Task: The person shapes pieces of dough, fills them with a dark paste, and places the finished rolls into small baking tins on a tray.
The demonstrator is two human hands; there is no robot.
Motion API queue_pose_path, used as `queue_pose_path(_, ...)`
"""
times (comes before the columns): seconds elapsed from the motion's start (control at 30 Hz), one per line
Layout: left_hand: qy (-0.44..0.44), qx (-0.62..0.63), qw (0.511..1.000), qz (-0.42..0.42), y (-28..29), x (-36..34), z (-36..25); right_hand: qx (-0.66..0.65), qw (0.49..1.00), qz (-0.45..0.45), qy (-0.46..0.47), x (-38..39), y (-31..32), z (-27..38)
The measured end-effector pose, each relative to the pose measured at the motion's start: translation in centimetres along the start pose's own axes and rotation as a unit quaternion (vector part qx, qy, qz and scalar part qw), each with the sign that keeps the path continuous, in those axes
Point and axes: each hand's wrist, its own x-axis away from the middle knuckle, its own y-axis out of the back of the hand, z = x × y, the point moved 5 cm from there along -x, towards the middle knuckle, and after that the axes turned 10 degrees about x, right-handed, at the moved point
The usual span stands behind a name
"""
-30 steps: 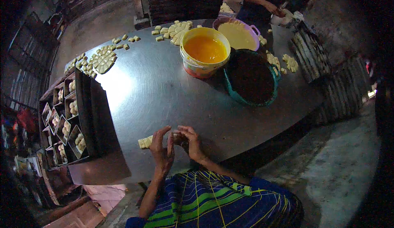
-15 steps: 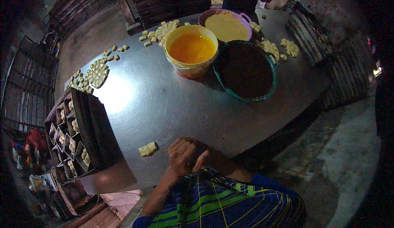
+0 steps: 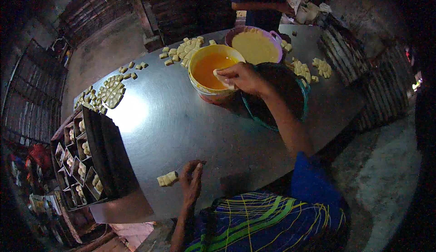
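My right hand (image 3: 244,78) reaches out over the near right rim of a yellow bucket (image 3: 202,88) of orange liquid. Its fingers are closed on a pale piece of dough (image 3: 220,76), mostly covered by the hand. My left hand (image 3: 190,178) is raised above the near table edge, fingers loosely bent and slightly apart, with nothing visible in it. Just left of it lies a small scored block of dough (image 3: 167,179) on the metal table (image 3: 181,129).
A dark-filled teal-rimmed basket (image 3: 272,127) stands under my right forearm. Behind are a purple basin (image 3: 275,36) of pale batter and several dough pieces (image 3: 110,93). At left, a dark rack (image 3: 106,152) has tins holding dough. Another person's arm (image 3: 259,6) shows at the back.
My hands were together near the table edge and have parted. The right has swung forward to the bucket with the dough. The left has stayed near the body. The view has shifted slightly.
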Motion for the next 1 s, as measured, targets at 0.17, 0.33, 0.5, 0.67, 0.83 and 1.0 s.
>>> queue_pose_path(0.17,0.002,0.009,0.998,-0.056,2.6,0.0,2.0,0.228,0.942,0.23,-0.088,-8.0,-2.0,-7.9)
queue_pose_path(0.33,0.013,0.024,0.989,-0.144,6.9,2.2,3.4,0.179,0.913,0.348,-0.114,-10.2,-5.8,-8.9)
queue_pose_path(0.5,0.014,0.043,0.987,-0.156,7.6,2.6,3.4,0.153,0.89,0.417,-0.105,-9.3,-5.7,-7.1)
queue_pose_path(0.67,0.019,0.041,0.989,-0.14,6.4,2.1,2.5,0.087,0.905,0.385,-0.157,-8.2,-3.3,-6.4)
queue_pose_path(0.83,0.042,0.075,0.988,-0.131,5.5,1.6,2.3,-0.064,0.92,0.369,-0.111,-8.1,-1.3,-6.4)
queue_pose_path(1.0,0.127,0.27,0.951,-0.079,3.3,0.9,2.9,-0.345,0.891,0.295,-0.018,-3.0,-2.6,1.7)
